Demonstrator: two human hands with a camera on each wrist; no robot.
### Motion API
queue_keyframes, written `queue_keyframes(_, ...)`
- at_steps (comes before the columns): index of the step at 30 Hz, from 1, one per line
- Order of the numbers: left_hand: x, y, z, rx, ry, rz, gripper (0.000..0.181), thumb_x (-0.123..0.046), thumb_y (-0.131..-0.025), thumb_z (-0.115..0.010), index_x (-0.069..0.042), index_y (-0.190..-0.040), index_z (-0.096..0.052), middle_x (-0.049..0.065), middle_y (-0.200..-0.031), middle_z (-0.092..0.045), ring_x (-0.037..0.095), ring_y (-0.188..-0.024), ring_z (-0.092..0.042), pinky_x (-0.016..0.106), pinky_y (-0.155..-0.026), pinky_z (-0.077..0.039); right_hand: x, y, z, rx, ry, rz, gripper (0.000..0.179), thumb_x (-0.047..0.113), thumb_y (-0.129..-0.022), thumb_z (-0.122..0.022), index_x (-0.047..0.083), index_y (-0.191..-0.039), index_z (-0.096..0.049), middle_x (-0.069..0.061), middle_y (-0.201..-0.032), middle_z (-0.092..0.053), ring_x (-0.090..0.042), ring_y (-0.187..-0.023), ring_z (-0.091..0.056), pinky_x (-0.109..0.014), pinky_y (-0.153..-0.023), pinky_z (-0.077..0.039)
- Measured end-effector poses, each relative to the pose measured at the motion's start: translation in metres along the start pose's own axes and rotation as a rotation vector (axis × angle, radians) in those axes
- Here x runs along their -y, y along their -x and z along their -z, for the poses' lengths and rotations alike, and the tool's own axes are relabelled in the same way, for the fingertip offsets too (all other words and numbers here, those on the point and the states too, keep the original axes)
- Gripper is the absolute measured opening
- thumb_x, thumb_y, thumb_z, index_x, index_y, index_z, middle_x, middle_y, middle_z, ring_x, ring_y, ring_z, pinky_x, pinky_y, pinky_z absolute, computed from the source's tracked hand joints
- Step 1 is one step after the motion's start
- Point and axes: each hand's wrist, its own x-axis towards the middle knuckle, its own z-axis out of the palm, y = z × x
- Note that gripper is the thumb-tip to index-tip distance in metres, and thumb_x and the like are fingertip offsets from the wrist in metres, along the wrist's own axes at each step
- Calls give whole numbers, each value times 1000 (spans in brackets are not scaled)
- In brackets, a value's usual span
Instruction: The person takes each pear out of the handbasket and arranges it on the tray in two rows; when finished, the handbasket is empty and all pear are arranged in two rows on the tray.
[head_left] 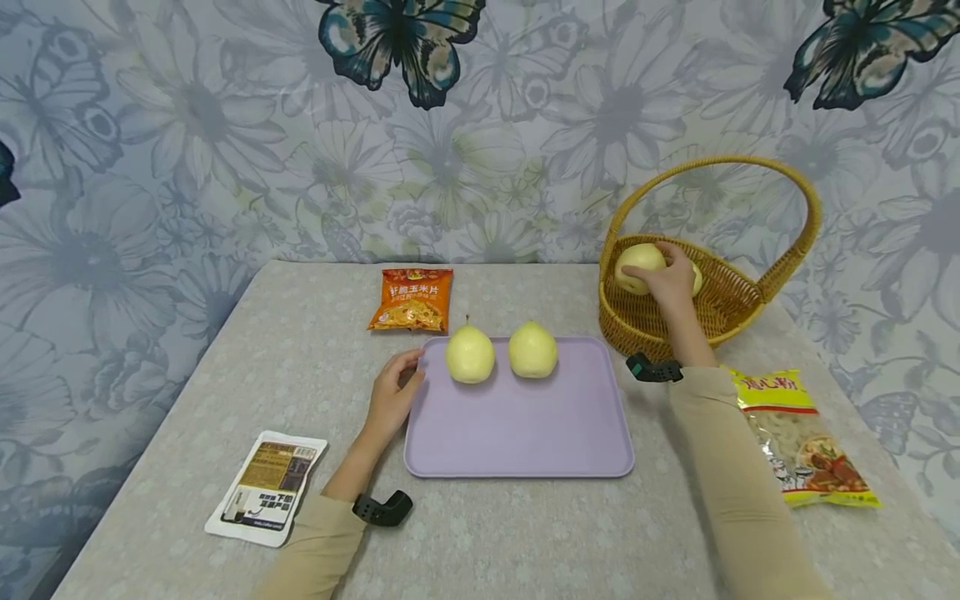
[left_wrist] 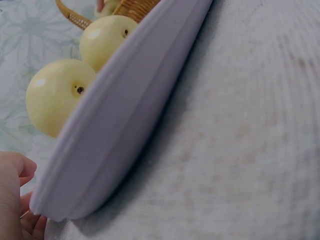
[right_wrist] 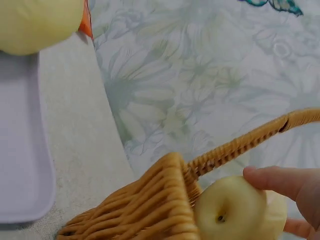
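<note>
Right hand (head_left: pixel 672 279) grips 1 round pear (head_left: pixel 636 265) inside woven basket (head_left: pixel 630 335), perhaps rattan.

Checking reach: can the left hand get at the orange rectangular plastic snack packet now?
Likely yes: only bare grey tabletop separates the packet from the left hand, touching the pale-purple rectangular plastic tray.

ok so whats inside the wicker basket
One pear, gripped by the right hand, and another pear, partly covered by that hand, show in the basket. What lies beneath them cannot be seen.
</note>
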Motion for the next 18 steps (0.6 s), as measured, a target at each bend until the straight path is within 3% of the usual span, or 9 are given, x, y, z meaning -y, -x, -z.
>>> queue_keyframes(8,0,0,1,-14,-14,-1,35,1,-92,-53,9,-126,-54,26,-127,-55,38,-118,-54,47,-104,-42,19,38,12,50,-40,-19,76,29,-81,-74,15,-146,-36,-20,-145,-31,-28,-124,-39,-38,-97,-46)
queue_keyframes(18,-2,0,1,-7,-23,14,35,1,-93,-52,9,-127,-53,27,-127,-55,38,-119,-53,47,-104,-42,39,95,-2,205,-59,92,75,31,-82,-74,17,-145,-37,-17,-139,-36,-22,-110,-46,-29,-84,-46)
